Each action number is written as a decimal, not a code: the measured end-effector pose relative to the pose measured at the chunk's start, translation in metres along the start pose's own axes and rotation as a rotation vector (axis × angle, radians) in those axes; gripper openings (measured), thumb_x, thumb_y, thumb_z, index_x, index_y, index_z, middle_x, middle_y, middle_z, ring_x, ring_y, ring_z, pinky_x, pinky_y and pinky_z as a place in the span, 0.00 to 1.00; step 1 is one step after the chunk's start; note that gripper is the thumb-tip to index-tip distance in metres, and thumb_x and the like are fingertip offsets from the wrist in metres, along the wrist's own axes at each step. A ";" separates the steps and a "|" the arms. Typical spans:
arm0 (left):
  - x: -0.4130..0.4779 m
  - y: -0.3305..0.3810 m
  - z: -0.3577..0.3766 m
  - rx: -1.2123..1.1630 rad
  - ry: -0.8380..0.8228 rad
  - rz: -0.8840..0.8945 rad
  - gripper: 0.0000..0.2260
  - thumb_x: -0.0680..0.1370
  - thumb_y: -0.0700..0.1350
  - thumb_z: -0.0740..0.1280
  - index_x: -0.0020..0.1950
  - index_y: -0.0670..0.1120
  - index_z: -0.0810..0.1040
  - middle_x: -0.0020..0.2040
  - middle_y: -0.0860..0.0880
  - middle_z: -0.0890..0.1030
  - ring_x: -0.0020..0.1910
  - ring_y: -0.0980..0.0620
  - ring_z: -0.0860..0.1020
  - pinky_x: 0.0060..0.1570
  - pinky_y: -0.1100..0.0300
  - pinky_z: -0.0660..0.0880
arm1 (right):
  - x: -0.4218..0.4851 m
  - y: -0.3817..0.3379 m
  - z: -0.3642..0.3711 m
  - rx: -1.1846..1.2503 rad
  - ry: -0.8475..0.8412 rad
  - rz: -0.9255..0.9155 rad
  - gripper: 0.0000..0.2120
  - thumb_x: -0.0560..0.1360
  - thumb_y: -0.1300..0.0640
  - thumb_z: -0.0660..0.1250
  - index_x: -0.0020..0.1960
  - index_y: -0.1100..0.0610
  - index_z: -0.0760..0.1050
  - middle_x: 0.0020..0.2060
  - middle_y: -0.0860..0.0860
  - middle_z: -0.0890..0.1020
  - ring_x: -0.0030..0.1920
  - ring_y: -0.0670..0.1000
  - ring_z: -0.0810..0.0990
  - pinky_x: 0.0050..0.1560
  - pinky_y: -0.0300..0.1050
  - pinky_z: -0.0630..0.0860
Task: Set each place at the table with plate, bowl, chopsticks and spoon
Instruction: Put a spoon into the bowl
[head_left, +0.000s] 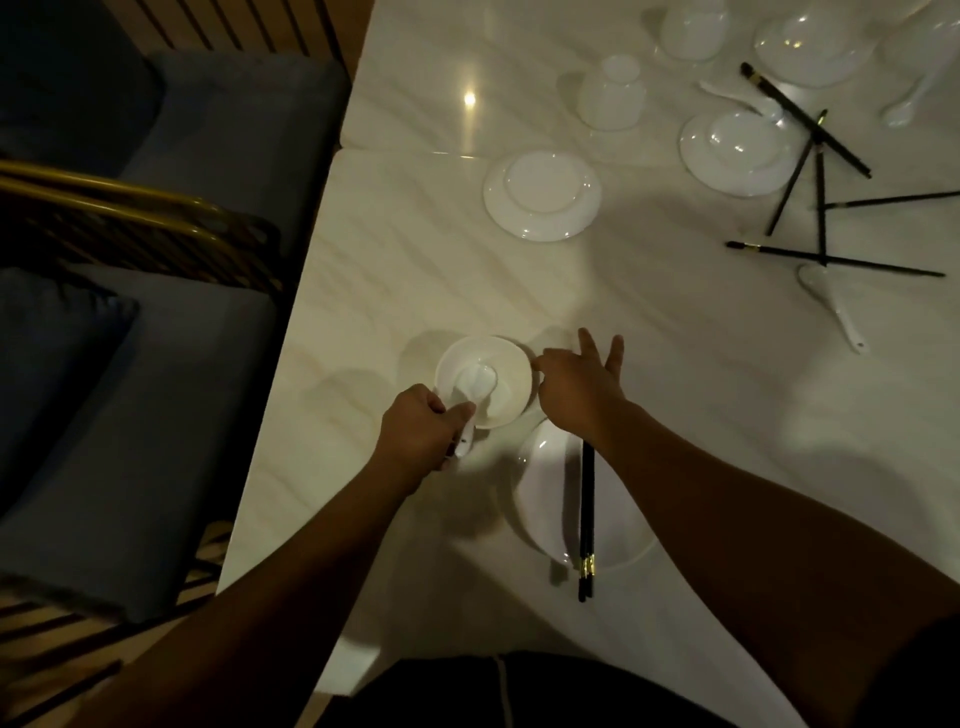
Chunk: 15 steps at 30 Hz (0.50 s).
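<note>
Both bare forearms reach forward from the bottom of the view. The left hand (418, 428) is curled closed, fingers and thumb pinched together, knuckles up. The right hand (579, 387) lies palm down, fingers spread and stretched forward, thumb pointing left, grasping nothing.

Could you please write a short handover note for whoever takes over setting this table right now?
Left hand grips the spoon by its handle, its scoop in the near bowl. Right hand is open, fingertips at the bowl's rim.
Near place: plate with a chopstick pair across it; bowl beside it.
Left to do: release the spoon, then sort the far plates, bowls, loose chopsticks and spoons into places.
</note>
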<state>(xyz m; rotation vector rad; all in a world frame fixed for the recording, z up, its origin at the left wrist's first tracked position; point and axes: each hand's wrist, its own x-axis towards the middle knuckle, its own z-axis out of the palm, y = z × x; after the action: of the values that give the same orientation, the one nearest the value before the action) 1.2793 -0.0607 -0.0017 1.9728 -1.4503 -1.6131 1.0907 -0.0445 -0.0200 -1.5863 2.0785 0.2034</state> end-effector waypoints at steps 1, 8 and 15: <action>-0.001 0.001 0.001 0.000 0.005 -0.007 0.15 0.74 0.51 0.70 0.47 0.41 0.71 0.44 0.40 0.81 0.37 0.43 0.82 0.29 0.57 0.78 | -0.002 0.001 0.000 -0.004 -0.018 -0.002 0.18 0.77 0.60 0.58 0.66 0.50 0.71 0.67 0.49 0.72 0.77 0.59 0.45 0.68 0.69 0.31; -0.023 0.002 -0.008 -0.073 -0.042 -0.045 0.14 0.78 0.53 0.64 0.51 0.42 0.72 0.46 0.41 0.83 0.42 0.44 0.83 0.42 0.50 0.81 | -0.013 0.006 -0.006 0.230 0.102 0.068 0.17 0.79 0.58 0.56 0.67 0.48 0.70 0.67 0.50 0.73 0.77 0.57 0.48 0.72 0.67 0.36; -0.027 -0.026 -0.049 0.158 0.024 0.149 0.09 0.77 0.50 0.64 0.47 0.45 0.77 0.46 0.49 0.81 0.49 0.48 0.79 0.52 0.52 0.75 | -0.030 -0.055 -0.013 0.349 0.310 -0.076 0.14 0.78 0.53 0.60 0.63 0.48 0.75 0.67 0.45 0.73 0.75 0.54 0.59 0.75 0.61 0.45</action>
<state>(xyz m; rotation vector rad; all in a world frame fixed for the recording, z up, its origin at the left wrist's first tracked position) 1.3362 -0.0462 0.0165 1.9045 -1.7188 -1.4487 1.1434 -0.0405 0.0157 -1.5477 2.1260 -0.4368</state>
